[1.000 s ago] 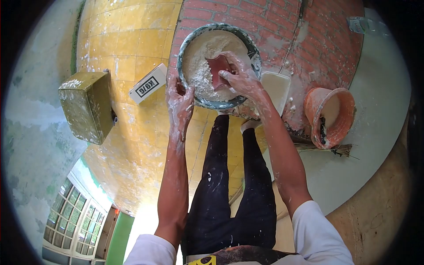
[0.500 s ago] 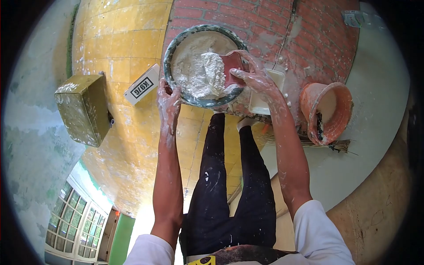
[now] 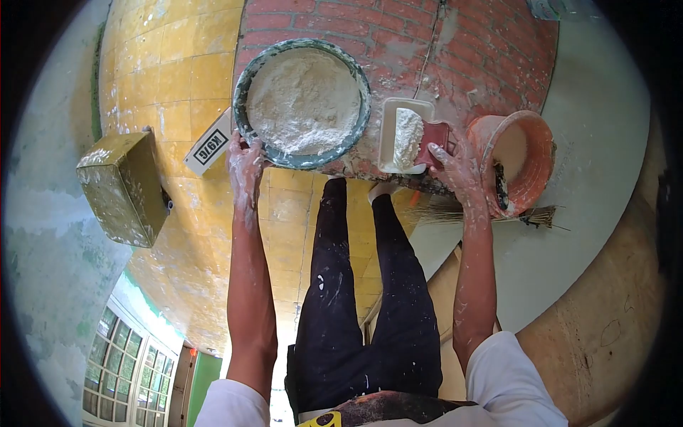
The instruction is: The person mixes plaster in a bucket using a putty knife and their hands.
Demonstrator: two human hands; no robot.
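Observation:
My left hand (image 3: 246, 165) grips the near left rim of a round dark green basin (image 3: 364, 107). White powder (image 3: 302, 99) fills much of the basin, with a brighter patch near its close edge. My right hand (image 3: 457, 169) holds a flat red scoop (image 3: 433, 136) by its right end. A heap of white powder (image 3: 408, 135) lies at the scoop's left end, over a white rectangular tray (image 3: 387, 122). Whether the scoop touches the tray is hard to tell. White residue coats both hands and forearms.
An orange bucket (image 3: 542, 167) with pale contents stands right of my right hand, above a bundle of thin sticks (image 3: 533, 216). At left are a white box marked K976 (image 3: 209, 146) and a greenish-yellow box-shaped object (image 3: 121, 186). A clear plastic container (image 3: 546, 8) lies at the top right.
My right hand has moved the powder-laden scoop from above the basin rightward to over the white tray. My left hand stays at the basin's rim. The whole view has shifted slightly.

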